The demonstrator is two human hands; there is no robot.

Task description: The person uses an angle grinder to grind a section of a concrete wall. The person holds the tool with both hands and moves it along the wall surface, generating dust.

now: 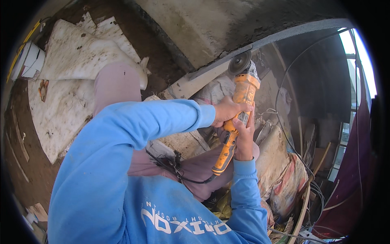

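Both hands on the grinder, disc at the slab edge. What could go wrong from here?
1. The disc meets the grey slab edge overhead, close to the face; a kickback might throw the orange grinder back despite the left hand and right hand gripping it.
2. The black cord loops across the lap and could snag.
3. Dust hangs by the sacks; bare hands look unprotected.

The grinder [237,118] has an orange plastic body, a little dusty, and its disc [239,63] looks like grey matt metal. The slab [211,28] above is rough concrete — grainy and stained. The sleeves [134,126] are smooth blue cloth. The cable [191,179] is black rubber. The sheets [69,81] on the floor look like dirty white paper — torn, matt.
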